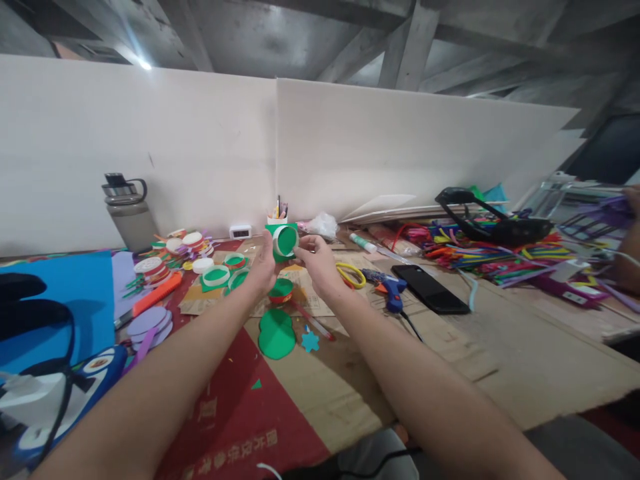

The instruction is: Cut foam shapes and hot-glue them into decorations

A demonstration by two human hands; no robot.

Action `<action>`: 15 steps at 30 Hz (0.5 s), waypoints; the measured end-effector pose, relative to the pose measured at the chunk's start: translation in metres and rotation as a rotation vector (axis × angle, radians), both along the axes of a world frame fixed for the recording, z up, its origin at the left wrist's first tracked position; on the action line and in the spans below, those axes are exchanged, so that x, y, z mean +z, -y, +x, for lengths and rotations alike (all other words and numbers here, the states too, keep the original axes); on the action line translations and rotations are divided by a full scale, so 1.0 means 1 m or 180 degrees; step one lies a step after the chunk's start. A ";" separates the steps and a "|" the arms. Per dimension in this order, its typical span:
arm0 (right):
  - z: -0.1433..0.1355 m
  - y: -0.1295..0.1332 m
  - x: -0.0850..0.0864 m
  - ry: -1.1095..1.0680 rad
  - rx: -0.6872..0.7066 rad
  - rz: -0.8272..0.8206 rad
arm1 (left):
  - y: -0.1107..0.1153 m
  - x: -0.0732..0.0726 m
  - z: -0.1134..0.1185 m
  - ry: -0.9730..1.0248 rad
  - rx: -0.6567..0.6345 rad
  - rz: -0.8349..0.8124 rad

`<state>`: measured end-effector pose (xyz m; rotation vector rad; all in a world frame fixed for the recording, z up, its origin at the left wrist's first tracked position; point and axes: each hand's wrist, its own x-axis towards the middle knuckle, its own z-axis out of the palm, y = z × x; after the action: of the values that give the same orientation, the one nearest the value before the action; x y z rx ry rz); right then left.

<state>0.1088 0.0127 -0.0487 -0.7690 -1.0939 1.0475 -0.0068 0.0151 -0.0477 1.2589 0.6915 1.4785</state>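
Two bare forearms [430, 380] are spanning the desk [555, 360] from its near edge. Beyond them, the grip is clamping on a ring piece [287, 241]: the left hand [263, 268] is pressing its left side, and the right hand [321, 264] is pinching its right rim with the fingertips. Held up toward the desk's far edge, this piece is showing a white round wall, a flat green disc within and a green, square-cornered backing. Just to the left, similar ring pieces [216, 276] are lying clustered. Nearer, a green lobed cutout [277, 333] is resting beside a blue flower shape [310, 340]. Rightward, a blue glue gun [394, 292] and a black phone [431, 288] are lying close together. Toward the near edge, pale Chinese characters are marking a red sheet [215, 407], apparently reading 图片仅供参考; printing on the brown paper [317, 304] is staying too blurred to read.
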 end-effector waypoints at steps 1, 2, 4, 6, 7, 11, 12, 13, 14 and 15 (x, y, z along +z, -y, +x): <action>0.001 -0.001 0.000 0.0126 -0.0082 0.0084 | 0.000 0.000 0.000 0.0078 -0.0053 -0.0076; 0.002 -0.001 0.000 0.0275 -0.0186 0.0194 | -0.001 -0.001 -0.001 0.0112 -0.0077 -0.0125; 0.004 -0.001 0.001 0.0617 -0.0455 0.0480 | -0.002 -0.002 -0.001 0.0128 -0.0113 -0.0203; 0.007 0.002 0.003 0.0955 -0.0690 0.0776 | -0.004 -0.004 -0.001 0.0099 -0.0156 -0.0275; 0.008 0.003 0.004 0.1101 -0.0765 0.0897 | -0.005 -0.005 0.000 0.0074 -0.0173 -0.0313; 0.009 0.007 0.008 0.1321 -0.0844 0.1089 | -0.004 -0.001 -0.001 -0.0099 -0.0015 -0.0242; 0.009 0.007 0.008 0.1184 -0.0819 0.1013 | -0.003 0.002 -0.003 -0.0232 0.0132 -0.0044; 0.008 0.006 0.009 0.0936 -0.0746 0.0863 | -0.002 0.006 -0.005 -0.0417 0.0327 0.0243; 0.007 0.005 0.010 0.0602 -0.0624 0.0644 | -0.001 0.011 -0.007 -0.0693 0.0546 0.0633; 0.007 0.004 0.010 0.0227 -0.0460 0.0382 | 0.001 0.015 -0.010 -0.1037 0.0743 0.1050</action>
<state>0.1154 0.0085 -0.0383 -0.7816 -1.1339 0.8308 -0.0168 0.0144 -0.0328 1.7462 0.8545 1.6412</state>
